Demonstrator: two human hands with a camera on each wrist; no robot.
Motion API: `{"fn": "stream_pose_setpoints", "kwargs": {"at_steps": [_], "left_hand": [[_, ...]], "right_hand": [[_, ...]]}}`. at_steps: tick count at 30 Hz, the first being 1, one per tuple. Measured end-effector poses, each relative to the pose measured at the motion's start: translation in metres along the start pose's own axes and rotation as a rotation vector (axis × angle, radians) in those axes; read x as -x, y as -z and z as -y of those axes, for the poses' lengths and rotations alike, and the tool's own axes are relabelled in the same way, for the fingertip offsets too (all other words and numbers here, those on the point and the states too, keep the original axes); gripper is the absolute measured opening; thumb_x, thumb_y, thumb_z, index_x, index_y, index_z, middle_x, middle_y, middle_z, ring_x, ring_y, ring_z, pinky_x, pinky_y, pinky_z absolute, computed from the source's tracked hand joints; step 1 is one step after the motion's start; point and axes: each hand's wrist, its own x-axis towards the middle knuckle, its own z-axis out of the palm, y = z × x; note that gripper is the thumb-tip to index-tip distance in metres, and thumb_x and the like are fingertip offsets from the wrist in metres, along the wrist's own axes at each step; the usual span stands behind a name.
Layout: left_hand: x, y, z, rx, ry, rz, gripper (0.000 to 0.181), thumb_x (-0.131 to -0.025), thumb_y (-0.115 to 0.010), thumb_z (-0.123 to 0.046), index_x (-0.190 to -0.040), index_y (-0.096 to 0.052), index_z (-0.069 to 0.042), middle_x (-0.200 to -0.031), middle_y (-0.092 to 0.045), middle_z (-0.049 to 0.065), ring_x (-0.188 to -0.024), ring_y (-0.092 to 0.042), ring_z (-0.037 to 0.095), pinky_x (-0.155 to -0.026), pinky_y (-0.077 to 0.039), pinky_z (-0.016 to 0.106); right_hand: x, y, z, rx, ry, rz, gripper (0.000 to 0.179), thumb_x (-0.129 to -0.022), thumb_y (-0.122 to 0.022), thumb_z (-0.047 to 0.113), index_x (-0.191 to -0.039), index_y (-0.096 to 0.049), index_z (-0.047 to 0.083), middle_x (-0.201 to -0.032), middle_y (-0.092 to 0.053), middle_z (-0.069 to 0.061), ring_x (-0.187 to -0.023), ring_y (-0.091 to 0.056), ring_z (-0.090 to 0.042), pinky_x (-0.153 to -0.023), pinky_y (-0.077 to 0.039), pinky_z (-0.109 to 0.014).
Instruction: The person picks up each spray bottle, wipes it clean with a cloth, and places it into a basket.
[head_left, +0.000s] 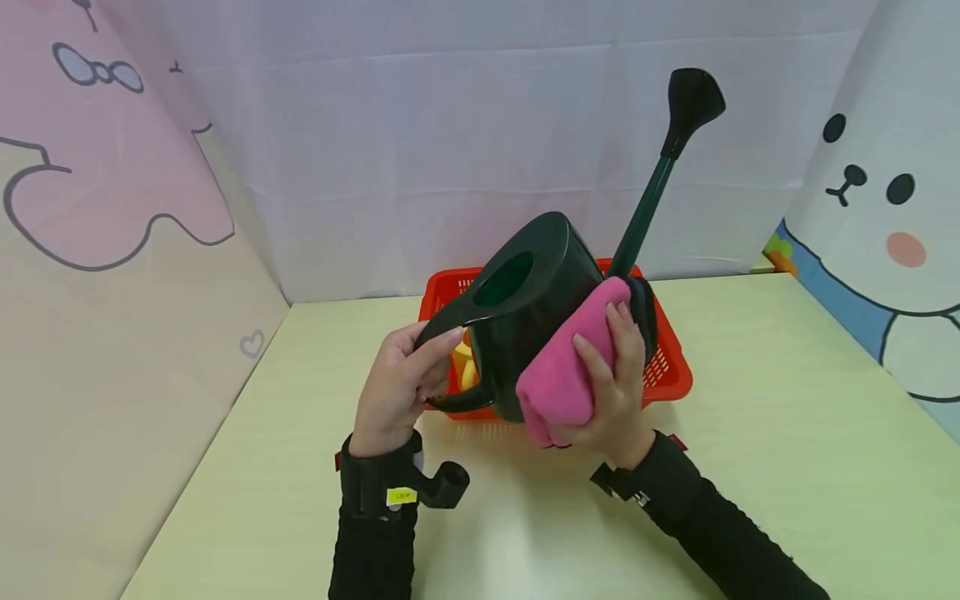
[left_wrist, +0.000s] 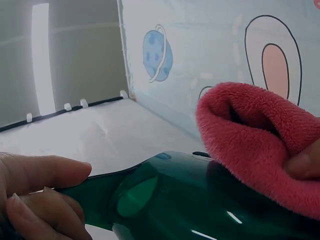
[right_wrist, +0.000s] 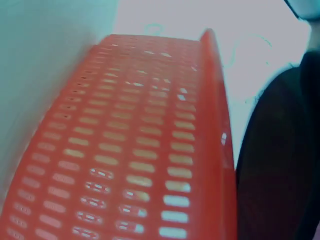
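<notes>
One hand (head_left: 396,379), wrist label (head_left: 401,496) illegible, grips the watering can (head_left: 528,333).

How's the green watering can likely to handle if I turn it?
The watering can will probably stay stiff: its visible body shows no dent or sag. Shiny highlights in the left wrist view suggest a smooth surface that may slip. The long spout, ending in a wide black head, could make it swing or tip that way.
</notes>
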Motion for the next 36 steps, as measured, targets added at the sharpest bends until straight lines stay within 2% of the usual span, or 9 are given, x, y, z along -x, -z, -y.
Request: {"fn": "stream_pose_setpoints", "kwargs": {"at_steps": [6,9,12,16,20,24,29,33,36], "left_hand": [[0.0,0.009,-0.002,0.045,-0.029,0.058,0.027,-0.092,-0.049,-0.012,-0.065,-0.044,-0.014,-0.05,-0.032,-0.002,-0.043,-0.032,0.009,-0.045,-0.026,0.02],[-0.001,0.012,-0.001,0.051,-0.03,0.069,0.027,-0.092,-0.049,-0.014,-0.066,-0.045,-0.014,-0.05,-0.033,-0.003,-0.044,-0.033,0.009,-0.046,-0.027,0.02],[-0.002,0.014,-0.001,0.052,-0.024,0.064,0.027,-0.093,-0.05,-0.015,-0.066,-0.046,-0.013,-0.05,-0.034,-0.003,-0.044,-0.034,0.009,-0.045,-0.027,0.02],[-0.002,0.014,0.0,0.063,-0.018,0.06,0.025,-0.093,-0.05,-0.015,-0.067,-0.047,-0.013,-0.05,-0.034,-0.003,-0.044,-0.034,0.009,-0.045,-0.027,0.019],[-0.004,0.01,0.001,0.062,0.001,0.041,0.024,-0.092,-0.05,-0.015,-0.068,-0.048,-0.014,-0.05,-0.034,-0.003,-0.044,-0.034,0.008,-0.045,-0.027,0.019],[-0.007,0.002,0.006,0.033,0.035,0.022,0.025,-0.092,-0.05,-0.015,-0.067,-0.046,-0.014,-0.05,-0.034,-0.003,-0.044,-0.033,0.008,-0.046,-0.028,0.02],[-0.01,-0.008,0.01,0.03,0.071,0.039,0.02,-0.092,-0.048,-0.014,-0.072,-0.049,-0.012,-0.05,-0.035,-0.003,-0.043,-0.033,0.008,-0.047,-0.031,0.019],[-0.009,-0.011,0.011,0.03,0.073,0.044,0.017,-0.092,-0.047,-0.013,-0.076,-0.051,-0.012,-0.051,-0.036,-0.003,-0.043,-0.033,0.007,-0.046,-0.032,0.019],[-0.008,-0.011,0.01,0.022,0.063,0.037,0.02,-0.092,-0.047,-0.013,-0.073,-0.051,-0.013,-0.05,-0.036,-0.003,-0.043,-0.034,0.007,-0.046,-0.032,0.019]], "right_hand": [[-0.011,0.007,-0.016,-0.225,-0.206,0.024,0.066,-0.077,-0.061,0.051,-0.131,-0.044,0.015,-0.142,-0.037,-0.005,-0.132,-0.033,-0.026,-0.105,-0.034,-0.033],[-0.011,0.009,-0.014,-0.222,-0.248,0.059,0.068,-0.078,-0.06,0.051,-0.133,-0.042,0.015,-0.143,-0.037,-0.006,-0.133,-0.032,-0.026,-0.105,-0.033,-0.034],[-0.011,0.01,-0.008,-0.146,-0.235,0.087,0.07,-0.079,-0.057,0.052,-0.133,-0.041,0.009,-0.142,-0.036,-0.012,-0.132,-0.032,-0.029,-0.105,-0.034,-0.038],[-0.01,0.009,0.005,-0.016,-0.196,0.087,0.07,-0.08,-0.055,0.053,-0.131,-0.041,0.005,-0.138,-0.038,-0.018,-0.129,-0.034,-0.032,-0.103,-0.037,-0.045],[-0.007,0.005,0.019,0.101,-0.128,0.087,0.068,-0.081,-0.053,0.054,-0.13,-0.042,0.008,-0.137,-0.039,-0.019,-0.129,-0.034,-0.033,-0.102,-0.037,-0.048],[0.003,0.001,0.033,0.219,0.028,0.129,0.06,-0.084,-0.051,0.05,-0.127,-0.046,0.008,-0.135,-0.039,-0.022,-0.131,-0.032,-0.035,-0.107,-0.028,-0.05],[0.017,0.0,0.049,0.391,0.23,0.246,0.047,-0.09,-0.046,0.04,-0.129,-0.048,0.015,-0.131,-0.043,-0.023,-0.131,-0.031,-0.038,-0.112,-0.015,-0.053],[0.017,0.002,0.051,0.395,0.262,0.321,0.045,-0.092,-0.043,0.038,-0.131,-0.048,0.016,-0.13,-0.044,-0.023,-0.132,-0.028,-0.039,-0.112,-0.01,-0.054],[0.012,0.004,0.048,0.358,0.254,0.324,0.045,-0.092,-0.042,0.04,-0.13,-0.049,0.016,-0.133,-0.04,-0.023,-0.136,-0.023,-0.037,-0.113,-0.008,-0.053]]}}
